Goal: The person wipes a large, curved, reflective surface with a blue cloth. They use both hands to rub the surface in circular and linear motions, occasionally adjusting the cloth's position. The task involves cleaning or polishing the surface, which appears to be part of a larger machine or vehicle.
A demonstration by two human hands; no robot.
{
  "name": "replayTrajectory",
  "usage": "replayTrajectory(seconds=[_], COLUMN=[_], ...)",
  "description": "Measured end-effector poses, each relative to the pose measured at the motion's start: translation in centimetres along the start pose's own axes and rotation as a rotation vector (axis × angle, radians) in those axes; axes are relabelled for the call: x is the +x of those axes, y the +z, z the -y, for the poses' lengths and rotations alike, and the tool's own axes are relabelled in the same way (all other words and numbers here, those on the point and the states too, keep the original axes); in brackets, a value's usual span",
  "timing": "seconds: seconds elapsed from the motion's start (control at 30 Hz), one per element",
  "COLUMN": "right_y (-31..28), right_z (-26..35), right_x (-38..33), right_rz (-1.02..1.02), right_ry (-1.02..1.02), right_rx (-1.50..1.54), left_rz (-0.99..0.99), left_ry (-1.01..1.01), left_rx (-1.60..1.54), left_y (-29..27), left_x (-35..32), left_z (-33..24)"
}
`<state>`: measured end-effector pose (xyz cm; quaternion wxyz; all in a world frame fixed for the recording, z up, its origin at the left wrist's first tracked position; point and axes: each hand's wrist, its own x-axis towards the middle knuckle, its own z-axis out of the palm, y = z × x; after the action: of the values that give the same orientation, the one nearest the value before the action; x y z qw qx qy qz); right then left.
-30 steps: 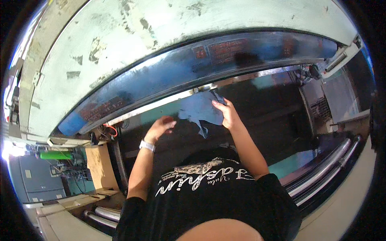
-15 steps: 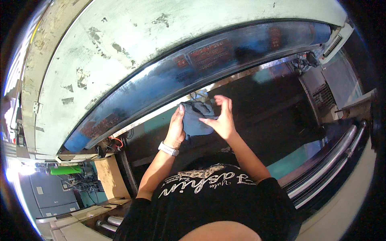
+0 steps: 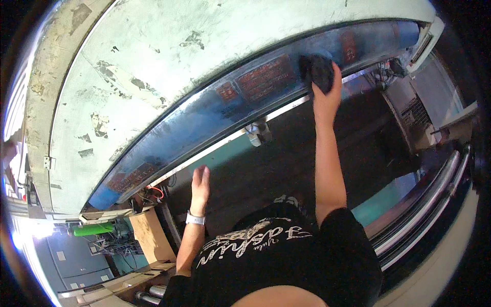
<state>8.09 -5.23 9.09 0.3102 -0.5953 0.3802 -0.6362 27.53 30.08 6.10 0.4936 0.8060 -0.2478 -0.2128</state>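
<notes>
My right hand (image 3: 327, 97) presses a dark, bunched rag (image 3: 320, 71) against a long blue printing cylinder (image 3: 204, 110). The cylinder carries reddish-brown raised plates (image 3: 266, 77), and the rag lies to the right of the largest one. Most of my right fingers are hidden behind the cloth. Lower and to the left, my left hand (image 3: 201, 187) is held in the air with its fingers stretched out and nothing in it. A white watch (image 3: 195, 219) is on that wrist.
A pale green machine cover (image 3: 169, 56) with worn paint arches above the cylinder. Metal rollers (image 3: 424, 199) run along the right side. Below the cylinder edge a small metal bracket (image 3: 258, 133) sticks out. A tan board (image 3: 152, 235) and cables (image 3: 120, 248) are at lower left.
My hands have moved apart. The right one has carried the rag up and right onto the cylinder. My left hand has let go of the rag and dropped lower left.
</notes>
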Motion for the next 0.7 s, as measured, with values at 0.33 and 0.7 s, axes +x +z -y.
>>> replayTrajectory(seconds=[0.33, 0.7], right_y=[11.6, 11.5], right_z=[6.6, 4.0], right_x=[-14.4, -8.3], right_rz=[0.297, -0.067], right_ry=[-0.249, -0.221], right_rx=[-0.056, -0.287], left_rz=[0.328, 0.429], left_ry=[0.204, 0.591], left_rx=[0.297, 0.366], left_y=[-1.5, -10.0], left_x=[3.1, 2.4], left_z=[3.6, -5.5])
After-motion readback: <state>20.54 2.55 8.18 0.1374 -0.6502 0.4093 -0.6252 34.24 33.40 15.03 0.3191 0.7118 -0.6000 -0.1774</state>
